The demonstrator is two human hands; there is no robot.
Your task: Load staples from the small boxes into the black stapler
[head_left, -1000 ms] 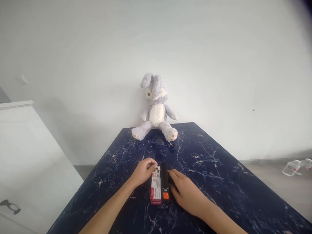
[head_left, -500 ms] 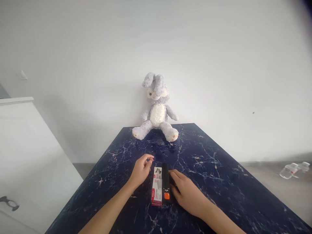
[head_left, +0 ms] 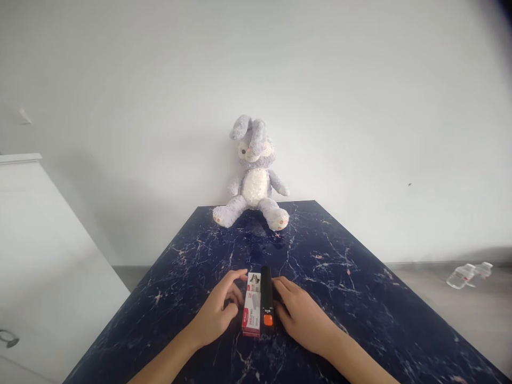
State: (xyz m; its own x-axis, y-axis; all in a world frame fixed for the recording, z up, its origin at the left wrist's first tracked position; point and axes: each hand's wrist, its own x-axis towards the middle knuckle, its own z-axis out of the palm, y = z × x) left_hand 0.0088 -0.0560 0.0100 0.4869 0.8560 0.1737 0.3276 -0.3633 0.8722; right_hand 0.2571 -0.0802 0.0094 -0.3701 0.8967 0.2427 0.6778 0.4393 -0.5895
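A long black stapler with an orange button lies lengthwise on the table. Right up against its left side sits a red-and-white staple box, with a smaller picture of a stapler on its far end. My left hand is left of the box, index finger stretched towards the box's far end and the other fingers loosely bent, holding nothing. On the other side, my right hand rests with fingertips and thumb apart against or close beside the stapler's right side; its fingers do not wrap round it.
A grey plush rabbit sits at the far edge of the dark blue marbled table, against the wall. A white cabinet stands at the left. Clear plastic bottles lie on the floor at the right.
My left hand has come back nearer, its fingers spreading beside the staple box. The right hand stays by the stapler. The whole view has shifted slightly.
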